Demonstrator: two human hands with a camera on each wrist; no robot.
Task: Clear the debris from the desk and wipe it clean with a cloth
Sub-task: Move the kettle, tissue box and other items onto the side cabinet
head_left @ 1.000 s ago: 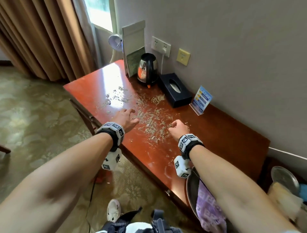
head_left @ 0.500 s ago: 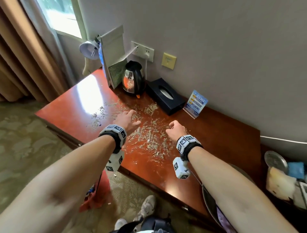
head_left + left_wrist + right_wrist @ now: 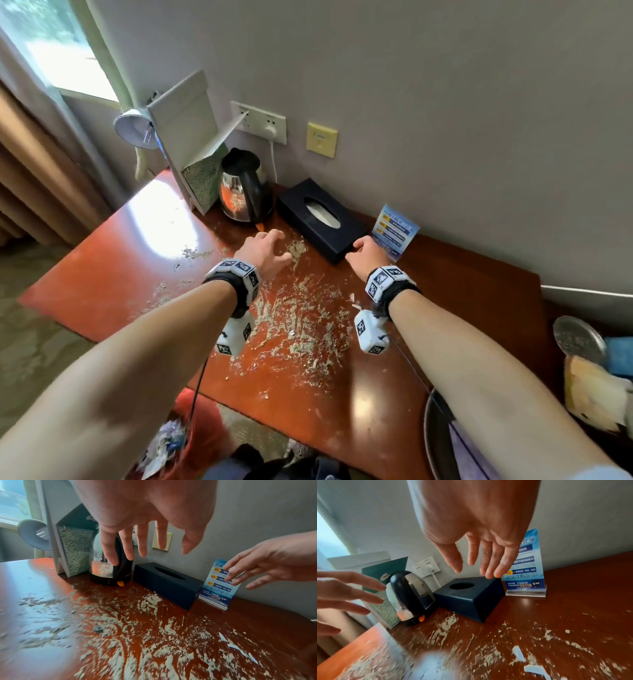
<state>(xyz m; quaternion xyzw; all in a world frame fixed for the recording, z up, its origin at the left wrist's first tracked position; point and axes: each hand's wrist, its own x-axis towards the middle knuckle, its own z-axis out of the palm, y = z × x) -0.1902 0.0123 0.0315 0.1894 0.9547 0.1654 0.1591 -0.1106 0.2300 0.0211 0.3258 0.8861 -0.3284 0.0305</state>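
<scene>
A: Starting with the biggest thing, where does the mess sit?

B: On the red-brown desk (image 3: 102, 284). The debris (image 3: 301, 325), pale crumbs and powder, is spread across its middle, between and beneath both forearms, thinning toward the window side. A few bluish paper scraps (image 3: 518, 654) lie in it on the right.

A: And along the wall?

B: A kettle (image 3: 245, 186), then a dark tissue box (image 3: 322, 219) with its long axis running along the wall, then a blue sign card (image 3: 394, 229).

A: Which hand is nearer what?

B: The left hand (image 3: 263, 251) hovers just before the kettle, fingers spread and straight, holding nothing. The right hand (image 3: 368, 253) is at the near end of the tissue box, fingers loosely extended, also empty; whether they touch the box I cannot tell. The debris lies behind both hands, toward the person, so I judge any sweep would pull back from the wall. No cloth is in either hand.

A: What differs from a moment earlier?

B: Both hands were over the middle of the debris then, the right one curled. They have since gone forward to the back row of things, and the right has opened.
</scene>
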